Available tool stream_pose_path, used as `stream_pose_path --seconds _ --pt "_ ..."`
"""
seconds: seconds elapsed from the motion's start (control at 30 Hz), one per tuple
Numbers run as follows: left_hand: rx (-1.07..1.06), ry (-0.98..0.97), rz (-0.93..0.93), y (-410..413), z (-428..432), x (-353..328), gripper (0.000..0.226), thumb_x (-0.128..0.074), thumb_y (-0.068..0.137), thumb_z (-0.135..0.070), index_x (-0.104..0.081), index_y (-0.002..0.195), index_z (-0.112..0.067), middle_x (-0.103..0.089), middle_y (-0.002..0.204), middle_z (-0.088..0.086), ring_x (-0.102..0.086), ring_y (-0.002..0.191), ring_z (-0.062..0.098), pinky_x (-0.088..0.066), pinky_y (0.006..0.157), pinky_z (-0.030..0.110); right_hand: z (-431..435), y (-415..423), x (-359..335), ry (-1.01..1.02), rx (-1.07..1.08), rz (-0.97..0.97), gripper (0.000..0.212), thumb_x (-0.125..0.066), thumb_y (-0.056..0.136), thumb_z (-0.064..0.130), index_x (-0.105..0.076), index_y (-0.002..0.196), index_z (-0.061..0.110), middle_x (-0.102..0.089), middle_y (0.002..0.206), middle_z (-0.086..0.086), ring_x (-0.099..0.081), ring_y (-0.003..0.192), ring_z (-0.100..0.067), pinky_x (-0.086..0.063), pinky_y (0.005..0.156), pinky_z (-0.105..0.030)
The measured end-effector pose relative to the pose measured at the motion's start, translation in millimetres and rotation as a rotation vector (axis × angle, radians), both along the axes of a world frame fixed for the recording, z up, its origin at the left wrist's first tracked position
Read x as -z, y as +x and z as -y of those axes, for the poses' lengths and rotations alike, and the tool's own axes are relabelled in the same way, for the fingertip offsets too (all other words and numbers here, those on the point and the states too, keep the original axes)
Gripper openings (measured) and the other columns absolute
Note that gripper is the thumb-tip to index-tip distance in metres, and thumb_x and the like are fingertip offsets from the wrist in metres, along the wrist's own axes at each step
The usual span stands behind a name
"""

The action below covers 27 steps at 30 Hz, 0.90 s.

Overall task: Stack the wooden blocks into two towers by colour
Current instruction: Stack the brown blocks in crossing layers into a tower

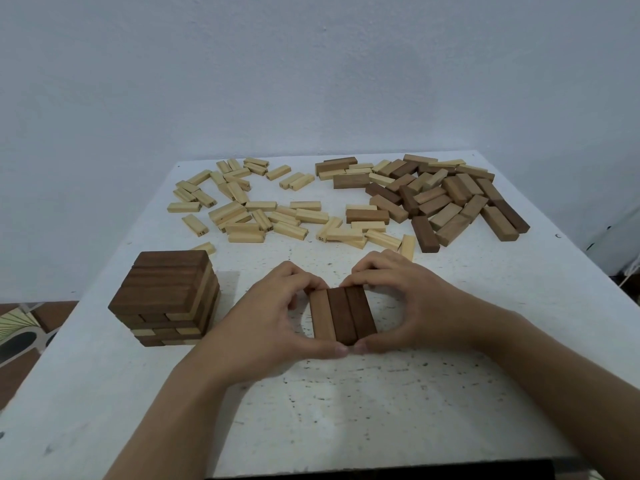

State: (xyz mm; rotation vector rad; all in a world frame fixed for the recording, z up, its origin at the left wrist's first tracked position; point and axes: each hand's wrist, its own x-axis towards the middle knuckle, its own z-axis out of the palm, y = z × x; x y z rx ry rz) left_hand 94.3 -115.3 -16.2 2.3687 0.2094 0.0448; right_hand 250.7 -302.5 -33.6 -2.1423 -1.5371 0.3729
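Observation:
Three brown blocks (pixel 341 314) lie side by side as one row on the white table (pixel 346 410), in front of me. My left hand (pixel 273 317) and my right hand (pixel 401 303) curl around this row from both sides, thumbs meeting at its near end and fingertips at its far end. A short tower of mostly dark blocks (pixel 166 299), several layers high with some pale blocks in it, stands to the left.
Loose pale blocks (pixel 242 209) are scattered over the far left and middle of the table. A heap of brown blocks mixed with pale ones (pixel 443 199) lies at the far right. A wall rises behind; patterned floor shows at the left edge.

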Motion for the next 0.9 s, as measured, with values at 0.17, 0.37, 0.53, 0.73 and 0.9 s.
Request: stream_pose_path --seconds 0.17,0.37,0.53,0.73,0.9 --pt "-0.013 -0.013 0.028 -0.5 2.8 -3.0 0.057 -0.094 0.06 -0.051 -0.065 0.107 -0.038 -0.051 0.104 -0.018 -0.051 0.095 0.006 -0.042 0.074 0.014 -0.2 -1.8 -4.0 0.04 -0.008 -0.001 0.062 -0.083 0.067 0.064 -0.061 0.119 0.039 -0.048 0.115 0.028 -0.045 0.117 -0.002 -0.044 0.094 -0.025" --pt "-0.045 0.023 0.135 -2.8 7.5 -8.4 0.056 -0.098 0.054 -0.046 -0.068 0.101 -0.038 -0.053 0.101 -0.011 -0.054 0.092 0.012 -0.042 0.074 0.017 1.6 -5.3 -9.5 0.206 -0.025 0.004 0.062 -0.094 0.063 0.047 -0.068 0.116 0.025 -0.056 0.113 0.015 -0.054 0.112 -0.011 -0.047 0.088 -0.026" --pt "-0.062 0.121 0.264 -7.8 12.3 -32.3 0.058 -0.095 0.053 -0.048 -0.069 0.103 -0.038 -0.052 0.098 -0.015 -0.049 0.09 0.001 -0.035 0.072 0.008 8.1 -5.6 -30.6 0.312 -0.025 0.022 0.068 -0.095 0.065 0.039 -0.065 0.125 0.024 -0.057 0.12 0.016 -0.053 0.118 -0.014 -0.049 0.085 -0.036" --pt "-0.032 0.262 0.339 -17.8 7.7 -69.8 0.061 -0.089 0.053 -0.062 -0.069 0.106 -0.038 -0.054 0.1 -0.017 -0.053 0.097 0.004 -0.035 0.073 0.008 4.9 -12.8 -65.2 0.385 -0.036 0.051 0.074 -0.094 0.062 0.047 -0.066 0.127 0.024 -0.056 0.123 0.014 -0.052 0.123 -0.013 -0.045 0.089 -0.023" --pt "-0.053 0.368 0.369 -32.6 -3.5 -98.5 0.062 -0.075 0.051 -0.073 -0.071 0.103 -0.04 -0.056 0.102 -0.02 -0.058 0.099 0.005 -0.043 0.073 0.018 -12.1 -25.9 -89.1 0.436 -0.044 0.033 0.067 -0.093 0.063 0.041 -0.068 0.123 0.023 -0.057 0.12 0.013 -0.054 0.119 -0.016 -0.046 0.086 -0.025"
